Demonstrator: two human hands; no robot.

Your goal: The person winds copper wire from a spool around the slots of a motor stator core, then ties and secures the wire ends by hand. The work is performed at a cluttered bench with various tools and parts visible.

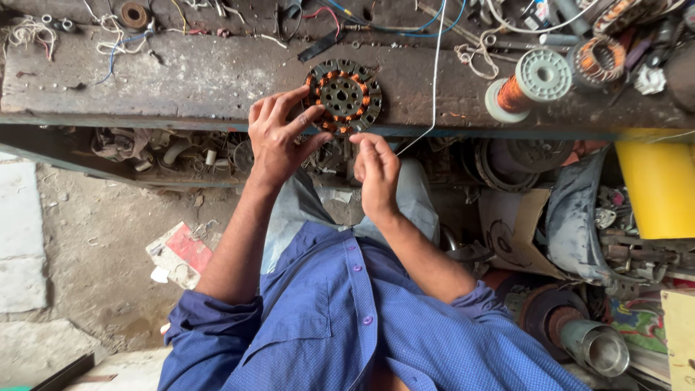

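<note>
Your left hand (279,137) is reaching up from a bare forearm, sleeve rolled above the elbow, with the fingers spread and curled; its thumb and fingertips are pressing on the lower left rim of the stator (343,96), steadying it rather than closing round it. Your right hand (375,172) is sitting lower, just beneath the stator's bottom edge, wrist bent and palm turned inward. Its fingers are bunched together and pinching the thin wire (435,80), which is running up from the fingertips, across the bench (195,80) and out past the top of the view.

The stator is lying flat at the front edge of the bench, right between your two hands. It is a dark, round metal disc with a ring of slots about its rim, copper windings showing orange in those slots, and a centre plate with several small holes around a middle bore. The rim is looking worn and grey.

To the right on the bench, well apart from your hands, a pale spool (532,85) of copper wire is lying on its side. Both forearms are coming out of a blue buttoned shirt (355,318).
</note>
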